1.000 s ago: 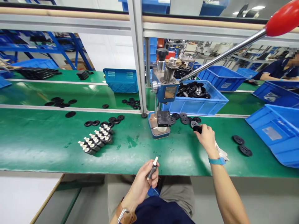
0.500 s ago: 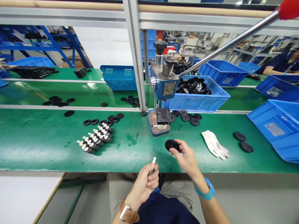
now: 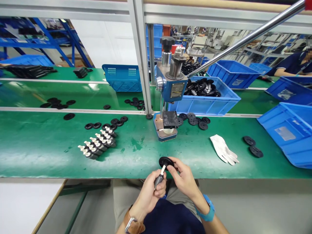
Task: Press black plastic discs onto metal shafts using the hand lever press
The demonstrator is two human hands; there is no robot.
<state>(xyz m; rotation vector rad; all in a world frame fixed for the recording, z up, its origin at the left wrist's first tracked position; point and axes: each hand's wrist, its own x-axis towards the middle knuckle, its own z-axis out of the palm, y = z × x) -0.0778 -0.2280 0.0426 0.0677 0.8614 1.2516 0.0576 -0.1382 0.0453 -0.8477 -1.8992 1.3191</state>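
My left hand (image 3: 154, 190) is closed around a dark cylindrical part with a white stem (image 3: 159, 179), its stem pointing up and away from me. A round black disc (image 3: 166, 162) is pinched at its right side by my right hand (image 3: 182, 177). The stem's tip lies against or just in front of the disc; I cannot tell whether they touch. Both hands are near the bench's front edge. To the left, several similar white-stemmed parts (image 3: 97, 144) stand upright in rows. Behind my hands is a blue lever press (image 3: 172, 87) with a black block (image 3: 170, 119) on its base.
Black discs lie beside the press (image 3: 193, 121) and behind the rows (image 3: 114, 121). A white glove (image 3: 223, 150) and two more discs (image 3: 255, 151) lie right. A blue bin (image 3: 207, 105) holds black parts; another bin (image 3: 290, 133) stands far right. A person (image 3: 290, 66) sits at back right.
My right hand has brought the disc left and toward me, up to the white stem. My left hand has stayed nearly in place, with more of the dark part now showing.
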